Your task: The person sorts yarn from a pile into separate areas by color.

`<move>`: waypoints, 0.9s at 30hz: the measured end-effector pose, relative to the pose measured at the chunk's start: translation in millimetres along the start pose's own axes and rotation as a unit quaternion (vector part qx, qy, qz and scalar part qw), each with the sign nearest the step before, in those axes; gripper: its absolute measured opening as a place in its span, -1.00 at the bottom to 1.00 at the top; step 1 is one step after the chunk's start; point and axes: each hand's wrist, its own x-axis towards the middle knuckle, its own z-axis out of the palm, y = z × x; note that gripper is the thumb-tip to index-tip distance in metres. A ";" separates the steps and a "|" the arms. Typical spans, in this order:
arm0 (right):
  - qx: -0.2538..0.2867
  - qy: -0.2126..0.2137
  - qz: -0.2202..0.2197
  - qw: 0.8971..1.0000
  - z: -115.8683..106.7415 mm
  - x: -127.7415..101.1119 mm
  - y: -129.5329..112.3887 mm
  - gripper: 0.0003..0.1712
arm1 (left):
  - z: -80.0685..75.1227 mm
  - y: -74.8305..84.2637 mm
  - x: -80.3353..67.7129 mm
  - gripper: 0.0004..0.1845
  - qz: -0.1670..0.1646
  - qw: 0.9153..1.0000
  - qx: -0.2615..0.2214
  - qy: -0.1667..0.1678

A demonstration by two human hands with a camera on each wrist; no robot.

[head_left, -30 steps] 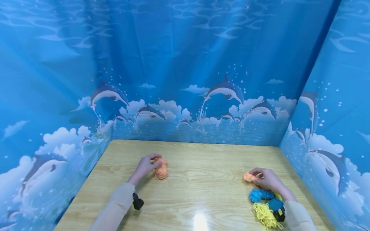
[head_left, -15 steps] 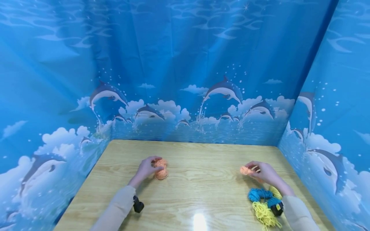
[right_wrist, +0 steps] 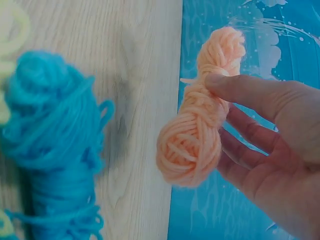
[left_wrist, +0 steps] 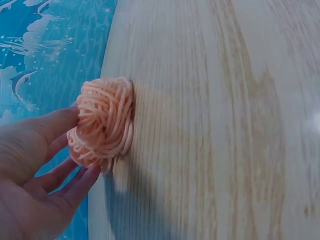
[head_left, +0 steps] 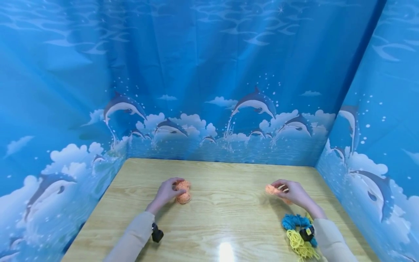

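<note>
At the table's left part, my left hand (head_left: 167, 191) grips a peach yarn bundle (left_wrist: 105, 120) between thumb and fingers; it lies on the wood, and its far side is hidden in the left wrist view. Over the right part, my right hand (head_left: 292, 191) pinches a second peach yarn bundle (right_wrist: 195, 110), narrow in the middle with rounded ends. A shadow falls on the wood below it, and it looks raised. Nearer than this hand lie blue yarn bundles (head_left: 292, 221) and loose yellow yarn (head_left: 300, 245), partly hidden by the right sleeve.
The wooden table (head_left: 226, 214) has a blue dolphin-print curtain (head_left: 209, 109) along its back and sides. A black wrist camera (head_left: 157, 233) is strapped to the left sleeve, another black camera (head_left: 306, 233) to the right. Light glares at the table's front middle.
My right hand has moved up and left with its peach yarn bundle, away from the blue and yellow yarn. My left hand has barely moved and keeps its grip.
</note>
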 end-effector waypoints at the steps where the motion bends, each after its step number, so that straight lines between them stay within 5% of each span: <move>1: 0.001 0.003 0.001 1.000 0.8 1.0 -1.1 -0.72 | 0.5 -0.7 0.1 -0.51 0.002 1.000 0.002 0.000; 16: 0.042 0.034 0.024 0.998 20.5 23.3 -21.9 -0.60 | 4.4 -5.4 -0.4 -0.53 0.041 0.998 0.043 0.018; 27: 0.091 0.053 0.030 0.994 43.7 43.2 -48.2 -0.56 | 4.9 -1.6 -3.4 -0.52 0.047 0.998 0.032 0.015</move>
